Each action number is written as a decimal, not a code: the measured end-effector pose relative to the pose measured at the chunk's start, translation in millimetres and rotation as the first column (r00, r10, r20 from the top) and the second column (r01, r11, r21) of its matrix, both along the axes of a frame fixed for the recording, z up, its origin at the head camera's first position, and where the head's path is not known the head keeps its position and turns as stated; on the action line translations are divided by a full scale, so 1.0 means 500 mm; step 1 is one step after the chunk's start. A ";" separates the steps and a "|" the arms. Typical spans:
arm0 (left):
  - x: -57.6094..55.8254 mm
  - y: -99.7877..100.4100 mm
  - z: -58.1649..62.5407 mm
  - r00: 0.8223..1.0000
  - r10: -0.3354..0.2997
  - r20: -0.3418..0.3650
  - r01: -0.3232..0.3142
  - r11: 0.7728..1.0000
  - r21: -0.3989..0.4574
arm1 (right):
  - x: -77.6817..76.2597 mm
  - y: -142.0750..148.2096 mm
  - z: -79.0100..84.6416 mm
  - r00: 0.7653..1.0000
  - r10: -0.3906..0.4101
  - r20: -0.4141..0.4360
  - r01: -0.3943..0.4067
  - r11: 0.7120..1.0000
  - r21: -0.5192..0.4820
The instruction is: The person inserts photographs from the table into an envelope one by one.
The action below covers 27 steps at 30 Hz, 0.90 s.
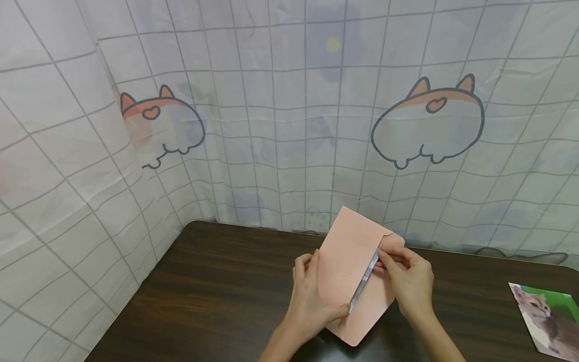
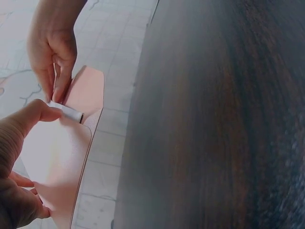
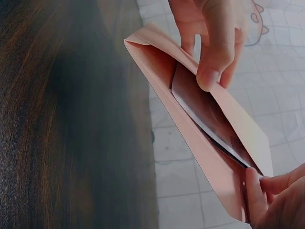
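Observation:
A pink paper envelope is held tilted above the dark table, its long opening spread. My left hand grips the envelope's body, thumb on the lip of the opening and fingers behind. Inside lies a glossy photo card, its pale edge showing along the slot; most of it is hidden by the paper. At the upper end of the opening, my right hand pinches the card's end, with thumb and fingers at the slot. The envelope's flap stands folded back beside that hand.
A cat photo with a green background lies at the table's right edge. The dark wood table meets a white checked curtain with dog drawings along its back and left sides.

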State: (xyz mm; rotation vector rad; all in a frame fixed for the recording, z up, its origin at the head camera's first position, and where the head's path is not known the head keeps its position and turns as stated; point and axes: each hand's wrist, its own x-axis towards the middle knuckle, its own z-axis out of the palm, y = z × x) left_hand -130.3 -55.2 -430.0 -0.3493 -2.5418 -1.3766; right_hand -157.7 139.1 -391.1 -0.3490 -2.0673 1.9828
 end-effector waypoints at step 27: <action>0.001 0.000 0.001 0.999 0.002 -0.040 -0.003 0.999 -0.034 | 0.007 0.006 0.001 0.998 -0.011 -0.066 0.002 0.989 -0.145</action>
